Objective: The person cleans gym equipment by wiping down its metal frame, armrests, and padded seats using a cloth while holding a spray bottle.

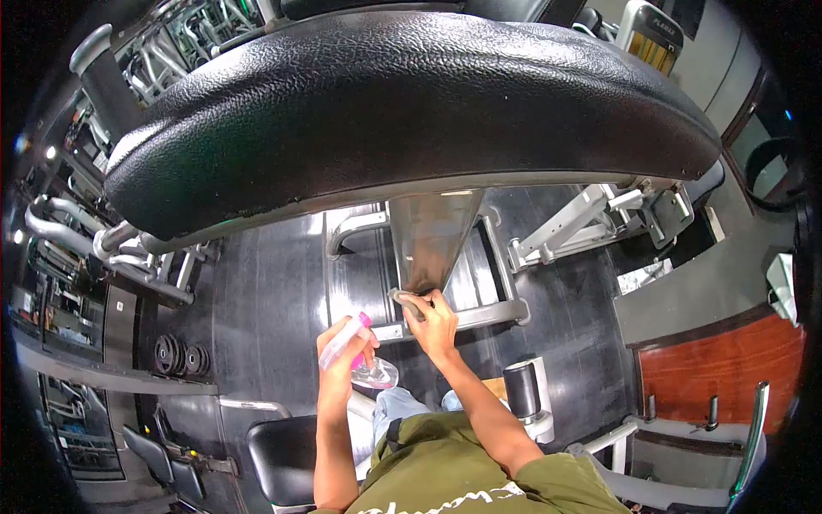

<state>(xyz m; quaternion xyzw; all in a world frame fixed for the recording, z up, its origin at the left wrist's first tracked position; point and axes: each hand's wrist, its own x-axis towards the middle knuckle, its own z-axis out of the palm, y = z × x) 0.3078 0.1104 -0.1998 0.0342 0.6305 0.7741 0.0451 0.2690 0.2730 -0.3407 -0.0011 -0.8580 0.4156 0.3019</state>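
My left hand [336,353] is closed around a clear spray bottle [383,374] with a pink and white trigger head, held low in front of my body. In my right hand [435,324] a greyish cloth [411,300] is pinched, pressed at the lower end of a metal upright [432,231]. That upright belongs to a gym machine and runs up beneath a large black padded cushion [411,103], which fills the upper part of the view. A silver base frame [492,314] lies on the floor around the upright's foot.
A silver machine frame [565,224] stands to the right. Weight plates [170,354] rest at the left by a mirrored wall. Close by me are a black seat pad [282,458] and a black roller pad [521,392]. A reddish wooden panel [715,373] is at the right.
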